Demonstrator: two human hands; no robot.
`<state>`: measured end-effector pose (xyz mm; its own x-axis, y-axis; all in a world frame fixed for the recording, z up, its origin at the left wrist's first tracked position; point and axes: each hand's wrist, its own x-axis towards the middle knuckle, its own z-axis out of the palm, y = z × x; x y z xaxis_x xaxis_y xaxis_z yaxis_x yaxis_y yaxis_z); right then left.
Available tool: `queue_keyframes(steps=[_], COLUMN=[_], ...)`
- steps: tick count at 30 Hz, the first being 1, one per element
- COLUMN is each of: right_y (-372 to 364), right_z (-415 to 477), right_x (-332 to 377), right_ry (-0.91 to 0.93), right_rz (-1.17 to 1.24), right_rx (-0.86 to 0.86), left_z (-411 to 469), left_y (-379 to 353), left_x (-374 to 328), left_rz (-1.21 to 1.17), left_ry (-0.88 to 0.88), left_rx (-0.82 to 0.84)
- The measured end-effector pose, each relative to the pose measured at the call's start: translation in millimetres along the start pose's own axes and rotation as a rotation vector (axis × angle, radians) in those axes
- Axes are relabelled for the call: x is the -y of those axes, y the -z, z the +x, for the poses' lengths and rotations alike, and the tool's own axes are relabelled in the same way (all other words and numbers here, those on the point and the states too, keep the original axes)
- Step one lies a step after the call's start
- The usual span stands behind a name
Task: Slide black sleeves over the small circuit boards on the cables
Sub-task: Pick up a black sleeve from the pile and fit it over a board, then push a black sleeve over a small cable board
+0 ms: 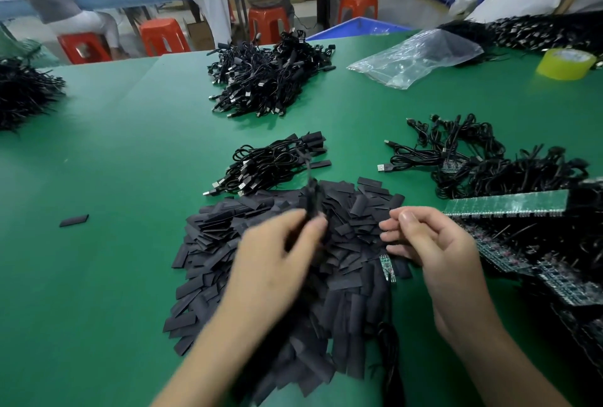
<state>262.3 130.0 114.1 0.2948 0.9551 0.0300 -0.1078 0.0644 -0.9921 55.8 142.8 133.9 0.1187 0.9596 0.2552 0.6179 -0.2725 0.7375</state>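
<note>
Head view: the job looks well underway but far from finished. Two heaps of cables already wearing black covers lie on the green bench [114, 145], one far heap [266, 76] at twelve o'clock and a smaller bundle [270, 166] just beyond the loose black sleeves [277, 276]. At three o'clock a tangle of bare cables [489, 165] and rows of uncovered circuit boards [509, 204] await sleeving, so much remains.

The left hand [277, 259], motion-blurred, pinches a dark cable end [312, 201] between thumb and fingers; whether its sleeve is fully seated I cannot tell. The right hand [434, 243] is loosely curled, and I cannot tell whether it holds anything. One exposed green board [387, 268] lies on the sleeve pile between the hands, just at the right hand's seven o'clock, close to its fingers.
</note>
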Motion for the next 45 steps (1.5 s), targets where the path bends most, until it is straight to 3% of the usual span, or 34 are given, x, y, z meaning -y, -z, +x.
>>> queue_keyframes(steps=[6, 12, 14, 18, 24, 29, 37, 41, 45], right_y=[6.8, 15.2, 18.8, 25.3, 27.7, 30.0, 25.5, 22.6, 13.9], right_z=[4.3, 10.3, 11.8, 15.4, 9.2, 9.4, 11.0, 8.3, 1.9], right_x=[-7.8, -13.0, -14.3, -13.3, -9.8, -9.6, -4.2, -1.4, -11.5], right_ry=[0.015, 0.115, 0.172, 0.167, 0.185, 0.151, -0.135, -0.133, -0.161], right_rz=[-0.106, -0.495, -0.673, -0.992, -1.145, -1.006, -0.273, -0.111, -0.097], right_rx=[0.031, 0.081, 0.093, 0.143, 0.274, 0.332, 0.371, 0.400, 0.499], left_z=[114.5, 131.5, 105.1, 37.6, -16.7, -29.1, -32.7, -32.1, -32.6], left_y=[32.9, 33.8, 22.6, -11.7, -24.9, -20.3, -29.4, -33.1, -29.3], left_x=[38.9, 56.4, 43.9, 12.0, 9.1, 12.2, 12.2, 14.7, 14.1], left_rz=[0.506, 0.719, 0.676, 0.423, 0.313, 0.392, 0.439, 0.408, 0.190], left_ry=[0.032, 0.018, -0.054, -0.152, -0.168, -0.244, -0.322, -0.330, -0.238], left_rx=[-0.067, -0.113, -0.150, 0.041, 0.117, 0.175, 0.077, -0.023, -0.079])
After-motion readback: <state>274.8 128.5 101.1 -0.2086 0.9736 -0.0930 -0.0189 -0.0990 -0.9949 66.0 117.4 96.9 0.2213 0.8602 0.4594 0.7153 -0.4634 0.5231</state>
